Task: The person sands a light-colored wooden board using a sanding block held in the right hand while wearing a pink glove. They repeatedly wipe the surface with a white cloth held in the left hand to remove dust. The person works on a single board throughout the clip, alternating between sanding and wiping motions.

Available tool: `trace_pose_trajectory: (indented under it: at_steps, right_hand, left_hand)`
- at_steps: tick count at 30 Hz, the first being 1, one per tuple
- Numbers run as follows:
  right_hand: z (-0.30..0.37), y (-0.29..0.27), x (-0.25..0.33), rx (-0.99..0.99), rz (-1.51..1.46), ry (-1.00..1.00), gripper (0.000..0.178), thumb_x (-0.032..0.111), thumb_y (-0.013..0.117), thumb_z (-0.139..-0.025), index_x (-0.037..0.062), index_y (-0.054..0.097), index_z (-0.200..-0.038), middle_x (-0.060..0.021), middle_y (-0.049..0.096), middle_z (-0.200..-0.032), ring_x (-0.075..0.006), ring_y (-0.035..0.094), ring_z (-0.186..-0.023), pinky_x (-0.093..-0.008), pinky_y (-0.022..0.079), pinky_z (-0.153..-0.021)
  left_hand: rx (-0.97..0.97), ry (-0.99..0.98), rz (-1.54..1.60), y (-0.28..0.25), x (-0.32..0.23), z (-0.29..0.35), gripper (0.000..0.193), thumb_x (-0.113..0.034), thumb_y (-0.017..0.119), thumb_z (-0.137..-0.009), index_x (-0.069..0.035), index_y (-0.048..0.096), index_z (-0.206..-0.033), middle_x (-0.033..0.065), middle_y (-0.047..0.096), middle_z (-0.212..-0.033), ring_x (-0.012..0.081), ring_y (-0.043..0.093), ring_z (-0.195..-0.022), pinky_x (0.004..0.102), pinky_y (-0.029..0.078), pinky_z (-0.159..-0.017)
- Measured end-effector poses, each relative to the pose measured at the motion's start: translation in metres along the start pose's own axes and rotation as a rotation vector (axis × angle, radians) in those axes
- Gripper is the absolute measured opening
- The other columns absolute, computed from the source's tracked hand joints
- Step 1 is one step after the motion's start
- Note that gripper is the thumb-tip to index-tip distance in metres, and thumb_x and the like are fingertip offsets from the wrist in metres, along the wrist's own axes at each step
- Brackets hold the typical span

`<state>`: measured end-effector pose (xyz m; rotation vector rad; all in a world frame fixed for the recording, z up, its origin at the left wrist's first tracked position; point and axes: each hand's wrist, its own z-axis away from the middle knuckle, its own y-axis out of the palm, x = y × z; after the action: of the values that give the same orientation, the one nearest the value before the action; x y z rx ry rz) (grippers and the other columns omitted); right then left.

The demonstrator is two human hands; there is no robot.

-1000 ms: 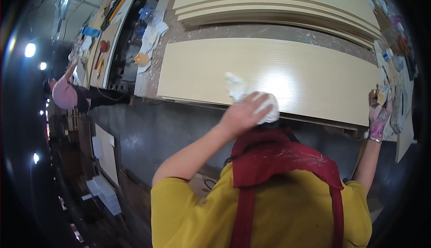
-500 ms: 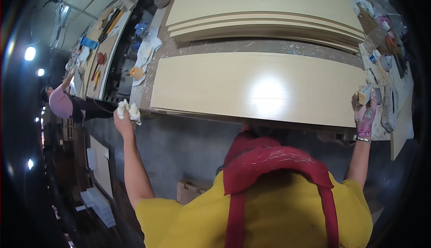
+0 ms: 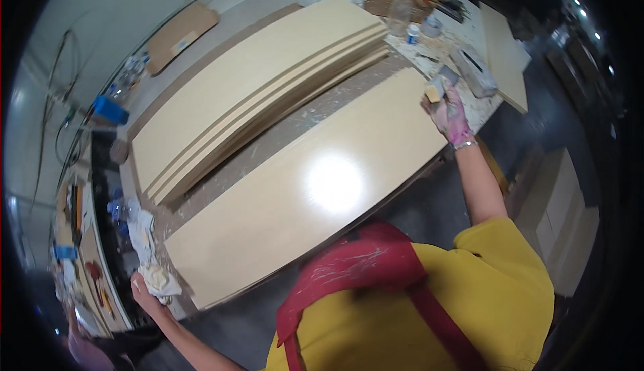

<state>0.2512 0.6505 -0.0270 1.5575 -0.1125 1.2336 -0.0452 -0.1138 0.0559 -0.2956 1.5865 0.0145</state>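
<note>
A long pale wooden panel (image 3: 268,210) lies on the worktable in front of me, with bright light glaring off its surface. My left hand (image 3: 146,296) is closed around a crumpled white rag (image 3: 159,280) just off the panel's left end. At the far right end, my right hand (image 3: 453,117), in a pink-stained glove, grips a small tan-and-grey sanding block (image 3: 433,94). Its fingers are partly hidden by the block. Behind the panel rests a stack of similar pale panels (image 3: 261,82).
Another white cloth (image 3: 142,233) and blue-tinted bottles (image 3: 117,208) lie left of the panel. A clear bottle (image 3: 400,12), a small white-and-blue container (image 3: 412,33) and a greyish block-shaped object (image 3: 473,72) stand at right. Tools cover a side bench (image 3: 94,263), near a partly seen person.
My view has turned to the right, so the panels now slant across it. Both hands keep their rag and block near the panel's opposite ends.
</note>
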Motion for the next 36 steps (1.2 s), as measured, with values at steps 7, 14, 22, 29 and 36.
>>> trace_pose_trajectory:
  at_steps: [7,14,22,29,36]
  right_hand:
    - [0.008,0.016,-0.003,-0.098,-0.031,-0.108,0.031,0.039,0.05,-0.096,0.0121,0.051,-0.112,-0.0079,0.06,-0.101,-0.0238,0.059,-0.085,-0.0388,0.05,-0.073]
    - [0.013,0.026,0.001,-0.117,-0.044,-0.039,0.029,0.036,0.049,-0.097,0.0134,0.053,-0.114,-0.009,0.061,-0.1,-0.025,0.059,-0.085,-0.0377,0.049,-0.072]
    - [-0.004,0.014,-0.011,0.05,-0.044,-0.027,0.029,0.035,0.049,-0.096,0.0138,0.051,-0.115,-0.0066,0.06,-0.104,-0.0209,0.059,-0.093,-0.0378,0.05,-0.078]
    - [-0.023,0.035,-0.008,0.043,-0.21,-0.036,0.022,0.031,0.058,-0.091,0.0184,0.055,-0.11,-0.0052,0.059,-0.104,-0.0204,0.058,-0.094,-0.0373,0.051,-0.079]
    - [-0.029,-0.025,0.082,-0.045,-0.772,-0.247,0.033,0.031,0.063,-0.085,0.0,0.055,-0.089,-0.0094,0.056,-0.079,-0.025,0.055,-0.073,-0.0404,0.051,-0.074]
  left_hand:
    - [0.335,-0.077,-0.096,0.074,-0.036,-0.023,0.034,-0.032,0.056,-0.093,-0.001,0.061,-0.105,0.01,0.065,-0.097,0.0213,0.064,-0.085,0.0332,0.051,-0.077]
    - [0.855,0.67,-0.858,0.23,-0.042,0.06,0.044,-0.02,0.073,-0.074,-0.003,0.061,-0.113,0.0136,0.064,-0.098,0.0296,0.057,-0.095,0.0398,0.046,-0.081]
    - [1.141,0.546,-1.225,0.285,-0.063,0.044,0.059,-0.032,0.079,-0.067,0.0,0.061,-0.113,0.0196,0.066,-0.099,0.0351,0.064,-0.092,0.0413,0.049,-0.079]
    - [1.199,0.36,-1.202,0.293,-0.054,-0.032,0.049,-0.025,0.074,-0.073,0.006,0.061,-0.108,0.0197,0.067,-0.087,0.0304,0.064,-0.078,0.0366,0.049,-0.074]
    - [0.805,0.66,-1.174,0.234,-0.155,0.022,0.033,-0.016,0.07,-0.073,0.005,0.059,-0.098,0.0192,0.061,-0.088,0.0318,0.059,-0.08,0.0374,0.046,-0.074]
